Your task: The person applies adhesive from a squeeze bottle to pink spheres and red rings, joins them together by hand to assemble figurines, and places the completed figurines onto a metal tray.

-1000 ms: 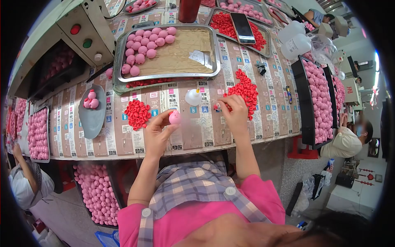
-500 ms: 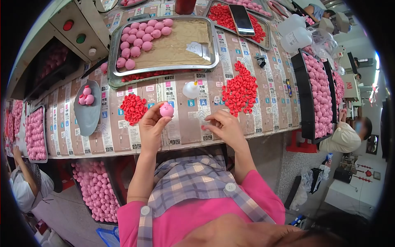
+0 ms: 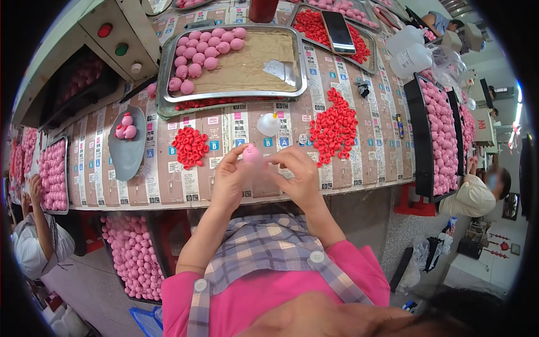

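The front edge of the table (image 3: pixel 368 174) curved across the lower view, and both forearms crossed it. Just beyond, the left hand (image 3: pixel 229 178) grasped a pink ball (image 3: pixel 251 153) between thumb and fingers, above the patterned tabletop. The right hand (image 3: pixel 301 176) was near it on the other side, fingers bent inward; whether its fingertips pinched a part or touched the ball could not be told (blur covered the gap). To the right, a broad strip of printed surface extended from this hand to the black crate (image 3: pixel 414 115).

Farther in, a white bottle (image 3: pixel 267 126) with a yellow tip stood between two heaps: a smaller red heap (image 3: pixel 190 148) at left and a larger red heap (image 3: pixel 334 128) at right, with tabletop showing on either side of the bottle. A grey dish (image 3: pixel 124 160) lay left of the smaller heap, its lower tip pointing toward the front edge.

Beyond the bottle, a metal tray (image 3: pixel 301 92) held pink balls (image 3: pixel 196 56) in its left part, while brown liner showed across its right. A phone (image 3: pixel 339 32) rested farthest off.
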`<action>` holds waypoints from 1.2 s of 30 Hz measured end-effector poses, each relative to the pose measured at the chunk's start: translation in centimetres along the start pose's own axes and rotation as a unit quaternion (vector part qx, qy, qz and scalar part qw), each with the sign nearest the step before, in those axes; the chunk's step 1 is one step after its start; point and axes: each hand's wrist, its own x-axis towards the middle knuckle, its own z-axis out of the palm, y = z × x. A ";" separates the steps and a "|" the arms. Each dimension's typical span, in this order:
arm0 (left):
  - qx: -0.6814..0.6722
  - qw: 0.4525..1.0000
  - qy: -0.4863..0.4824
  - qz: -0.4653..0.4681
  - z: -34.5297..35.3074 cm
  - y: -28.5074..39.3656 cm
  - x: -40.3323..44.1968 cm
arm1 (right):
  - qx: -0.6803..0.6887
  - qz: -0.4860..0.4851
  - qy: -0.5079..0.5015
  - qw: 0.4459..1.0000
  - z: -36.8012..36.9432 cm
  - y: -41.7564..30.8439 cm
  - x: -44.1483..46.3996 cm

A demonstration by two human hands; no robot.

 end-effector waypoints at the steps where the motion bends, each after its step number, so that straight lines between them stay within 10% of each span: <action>1: -0.023 1.000 0.007 -0.019 0.3 0.2 0.0 | -0.025 -0.028 0.001 0.999 0.1 -0.2 0.3; 17: -0.130 0.988 0.031 -0.082 0.8 0.9 -0.1 | -0.171 -0.182 0.058 0.967 1.7 0.2 0.2; 26: -0.126 0.989 0.061 -0.058 0.0 1.4 0.2 | -0.001 0.114 0.120 0.986 -0.4 2.7 3.8; 30: -0.130 0.988 0.072 -0.044 0.1 1.7 0.3 | -0.087 0.055 -0.033 0.994 1.5 6.4 4.2; 36: -0.149 0.987 0.045 -0.038 -1.1 2.2 0.3 | 0.286 0.207 0.058 0.934 1.3 3.1 2.5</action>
